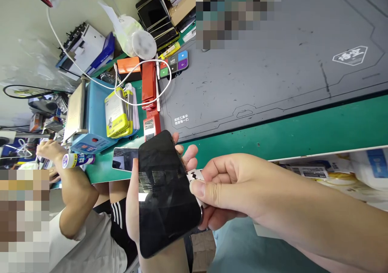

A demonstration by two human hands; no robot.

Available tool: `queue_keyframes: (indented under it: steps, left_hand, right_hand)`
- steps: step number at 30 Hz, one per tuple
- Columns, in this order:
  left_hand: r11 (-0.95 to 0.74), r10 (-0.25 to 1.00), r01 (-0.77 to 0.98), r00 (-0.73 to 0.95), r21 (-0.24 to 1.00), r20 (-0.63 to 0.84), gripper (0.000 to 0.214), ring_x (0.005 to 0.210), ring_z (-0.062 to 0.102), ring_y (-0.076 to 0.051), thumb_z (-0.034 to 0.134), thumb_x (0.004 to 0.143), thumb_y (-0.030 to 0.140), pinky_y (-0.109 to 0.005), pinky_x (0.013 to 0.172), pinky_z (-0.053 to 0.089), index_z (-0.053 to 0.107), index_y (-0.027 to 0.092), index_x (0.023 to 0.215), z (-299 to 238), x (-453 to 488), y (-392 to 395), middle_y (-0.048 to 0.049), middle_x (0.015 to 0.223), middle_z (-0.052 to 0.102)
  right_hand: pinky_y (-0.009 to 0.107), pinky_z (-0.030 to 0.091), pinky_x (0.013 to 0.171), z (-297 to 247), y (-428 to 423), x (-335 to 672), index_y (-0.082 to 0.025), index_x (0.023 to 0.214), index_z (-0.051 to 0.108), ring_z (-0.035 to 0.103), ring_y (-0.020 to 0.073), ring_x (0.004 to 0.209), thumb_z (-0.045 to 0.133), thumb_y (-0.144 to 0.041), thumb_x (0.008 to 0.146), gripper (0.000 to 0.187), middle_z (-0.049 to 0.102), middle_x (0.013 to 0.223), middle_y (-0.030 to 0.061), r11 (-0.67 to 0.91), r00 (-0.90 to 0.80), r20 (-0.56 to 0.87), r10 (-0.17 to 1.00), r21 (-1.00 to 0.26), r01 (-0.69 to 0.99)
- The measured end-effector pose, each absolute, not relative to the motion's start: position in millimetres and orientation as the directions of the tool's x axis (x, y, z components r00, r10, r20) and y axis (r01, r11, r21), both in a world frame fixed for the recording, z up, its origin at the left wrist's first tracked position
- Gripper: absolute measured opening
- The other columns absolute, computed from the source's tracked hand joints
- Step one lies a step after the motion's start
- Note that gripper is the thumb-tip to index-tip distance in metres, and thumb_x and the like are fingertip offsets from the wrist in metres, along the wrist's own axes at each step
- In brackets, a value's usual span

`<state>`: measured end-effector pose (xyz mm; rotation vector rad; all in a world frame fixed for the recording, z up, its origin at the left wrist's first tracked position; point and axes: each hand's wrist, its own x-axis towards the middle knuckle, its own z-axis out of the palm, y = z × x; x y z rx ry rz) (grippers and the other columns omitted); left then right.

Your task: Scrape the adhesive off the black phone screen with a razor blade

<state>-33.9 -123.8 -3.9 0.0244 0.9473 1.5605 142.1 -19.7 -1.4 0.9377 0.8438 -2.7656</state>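
A black-screened smartphone (166, 200) is tilted up in front of me, gripped along its sides by my left hand (132, 210). The thumb shows at its left edge, and fingertips come round from behind at its upper right. Between thumb and fingers, my right hand (226, 184) pinches a thin razor blade (194, 173) with dark cut-outs. The blade lies against the phone's right edge; whether it sits inside the seam I cannot tell. Behind the held phone, a second phone (123, 159) lies on the green tabletop.
A grey work mat (273, 71) covers much of the green bench (224, 143). Left of it are a red tool (149, 85), yellow battery packs (117, 113), a blue machine (94, 111), a looped white cable (142, 104) and a small bottle (77, 160). Another person's arm (77, 192) reaches in at left.
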Motion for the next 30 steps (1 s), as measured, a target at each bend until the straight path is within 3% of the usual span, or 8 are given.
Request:
queue_keyframes:
  steps: [10, 15, 24, 30]
  left_hand:
    - [0.073, 0.816, -0.826, -0.273, 0.559, -0.510, 0.061, 0.101, 0.078, -0.028, 0.041, 0.106, 0.047, -0.039, 0.093, 0.066, 0.052, 0.009, 0.153, -1.9, -29.1, -120.0, -0.0180, 0.123, 0.075]
    - [0.065, 0.820, -0.839, -0.263, 0.540, -0.508, 0.063, 0.111, 0.076, -0.031, 0.045, 0.105, 0.046, -0.042, 0.098, 0.064, 0.047, 0.010, 0.156, -2.0, -30.9, -122.4, -0.0190, 0.125, 0.074]
    - [0.078, 0.770, -0.793, -0.337, 0.605, -0.541, 0.062, 0.099, 0.079, -0.026, 0.043, 0.106, 0.045, -0.036, 0.089, 0.067, 0.044, 0.012, 0.158, 2.7, -25.3, -121.0, -0.0161, 0.126, 0.075]
    - [0.079, 0.790, -0.820, -0.295, 0.567, -0.537, 0.062, 0.107, 0.077, -0.029, 0.044, 0.106, 0.045, -0.038, 0.094, 0.066, 0.045, 0.013, 0.158, 3.8, -27.1, -121.7, -0.0162, 0.124, 0.075]
  right_hand:
    - [0.041, 0.055, 0.089, -4.7, -23.4, 141.9, -0.021, 0.088, 0.064, 0.074, 0.0226, 0.087, 0.072, -0.042, 0.100, 0.025, 0.078, 0.090, 0.0083, -0.856, -0.812, -0.579, 0.079, -0.457, 0.243]
    - [0.039, 0.053, 0.086, -3.3, -22.8, 140.6, -0.021, 0.087, 0.063, 0.074, 0.0203, 0.083, 0.070, -0.041, 0.101, 0.025, 0.078, 0.086, 0.0067, -0.853, -0.802, -0.590, 0.092, -0.462, 0.241]
    - [0.033, 0.052, 0.082, -3.1, -24.2, 142.0, -0.020, 0.086, 0.062, 0.073, 0.0167, 0.078, 0.071, -0.040, 0.102, 0.027, 0.077, 0.083, 0.0051, -0.862, -0.806, -0.587, 0.082, -0.448, 0.239]
    - [0.029, 0.054, 0.080, -2.0, -23.6, 140.4, -0.020, 0.084, 0.062, 0.073, 0.0158, 0.077, 0.070, -0.037, 0.102, 0.027, 0.077, 0.083, 0.0058, -0.856, -0.806, -0.586, 0.085, -0.457, 0.242]
